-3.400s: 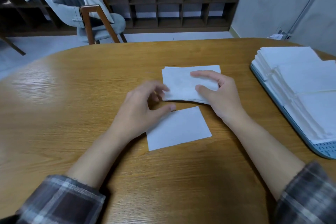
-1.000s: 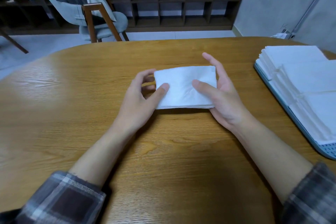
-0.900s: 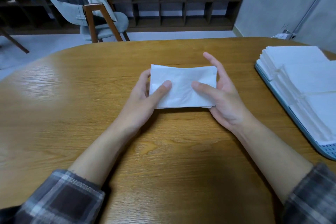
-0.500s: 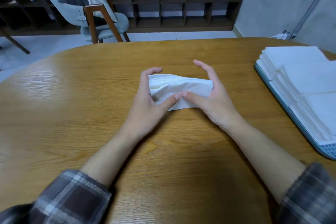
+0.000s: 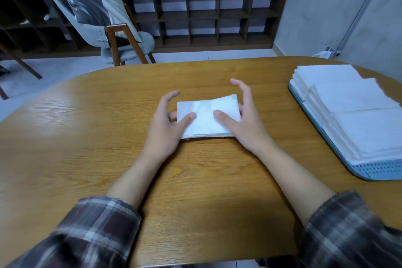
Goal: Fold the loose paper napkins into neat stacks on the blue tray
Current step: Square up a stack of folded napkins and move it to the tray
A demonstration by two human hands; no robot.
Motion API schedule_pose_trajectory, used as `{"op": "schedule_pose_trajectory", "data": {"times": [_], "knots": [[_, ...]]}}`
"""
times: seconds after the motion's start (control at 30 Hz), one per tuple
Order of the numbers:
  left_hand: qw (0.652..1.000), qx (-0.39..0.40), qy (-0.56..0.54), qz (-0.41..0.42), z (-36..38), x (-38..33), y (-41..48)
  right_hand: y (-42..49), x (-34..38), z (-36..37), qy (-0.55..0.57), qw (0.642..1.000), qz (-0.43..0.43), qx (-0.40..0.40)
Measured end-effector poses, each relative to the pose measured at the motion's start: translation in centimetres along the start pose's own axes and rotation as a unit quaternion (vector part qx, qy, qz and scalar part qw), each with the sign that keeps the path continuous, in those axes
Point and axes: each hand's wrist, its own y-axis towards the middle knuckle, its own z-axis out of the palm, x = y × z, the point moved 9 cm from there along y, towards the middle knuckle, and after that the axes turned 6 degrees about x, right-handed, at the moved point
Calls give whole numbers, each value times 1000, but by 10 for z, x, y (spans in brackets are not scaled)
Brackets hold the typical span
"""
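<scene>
Nearest us, our plaid sleeves (image 5: 93,224) frame the worktop (image 5: 87,137). Just beyond them, well left of the blue tray (image 5: 369,172), our left hand (image 5: 165,128) and right hand (image 5: 245,128) hold the napkin bundle (image 5: 206,122) by its two ends. Each thumb presses on top and the lower fingers (image 5: 173,116) tuck beneath, pinching it, while the forefingers arch free. Half a second ago the bundle stood on edge between our palms; now it lies flat, edges squared (the single folded napkin seen earlier has joined it). We judge it ready to travel right onto the tray, where finished stacks (image 5: 348,111) already sit. Far left of the tray stands a chair (image 5: 121,35) before a cubby shelf (image 5: 206,13).
</scene>
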Motion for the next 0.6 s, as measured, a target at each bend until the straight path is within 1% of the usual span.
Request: {"op": "schedule_pose_trajectory", "data": {"times": [0.1, 0.17, 0.27, 0.4, 0.6], "knots": [[1000, -15, 2, 18, -2, -6, -6, -6, -5, 3, 4, 999, 22, 37], [1000, -2, 4, 27, 3, -11, -10, -12, -7, -2, -6, 998, 47, 36], [998, 34, 31, 53, 18, -26, -19, -26, -6, -19, -8, 997, 75, 16], [995, 78, 20, 59, 47, -47, -29, -48, 6, -55, -22, 997, 77, -8], [993, 98, 17, 66, 103, -90, -26, -78, 28, -126, -58, 994, 64, -72]]}}
